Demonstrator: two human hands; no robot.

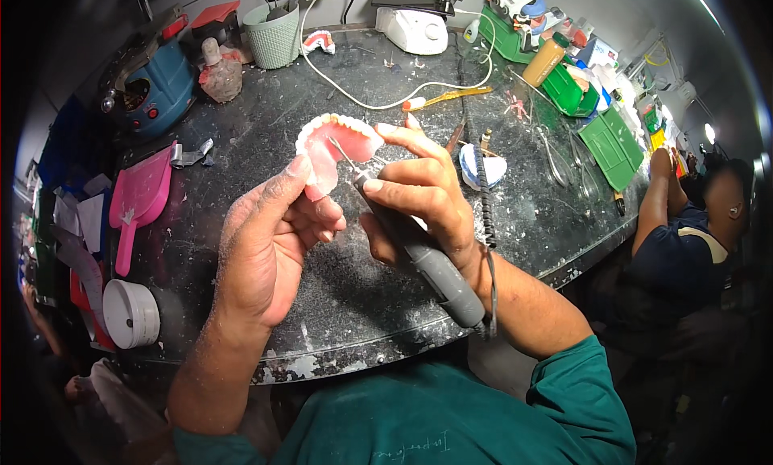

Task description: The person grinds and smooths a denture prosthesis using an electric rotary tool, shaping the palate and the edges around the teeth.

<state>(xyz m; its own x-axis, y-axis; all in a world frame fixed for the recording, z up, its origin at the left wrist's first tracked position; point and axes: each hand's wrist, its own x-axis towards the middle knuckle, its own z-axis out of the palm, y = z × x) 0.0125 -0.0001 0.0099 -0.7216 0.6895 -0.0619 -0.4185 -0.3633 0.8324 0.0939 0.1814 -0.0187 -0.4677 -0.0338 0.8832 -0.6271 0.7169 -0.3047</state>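
Observation:
Near the middle of the head view, my left hand (266,248) grips a pink denture (328,151) with a row of pale teeth, thumb on its left end. My right hand (427,207) is closed around a dark grey rotary handpiece (419,256), whose thin metal tip reaches onto the denture's pink inner surface. A fingertip of that hand rests at the denture's right end. A coiled cord (485,191) runs alongside the right hand. Behind it lies a white and blue cast (475,167). Fine pale dust coats my left hand and forearm.
The dark, dusty bench (338,336) holds a blue machine (150,90), a pink dustpan (143,195), a round white tub (130,316), a mint basket (270,42), a white device (412,33), green trays (608,147) and metal tools. A person (680,264) sits at right; others show at far left.

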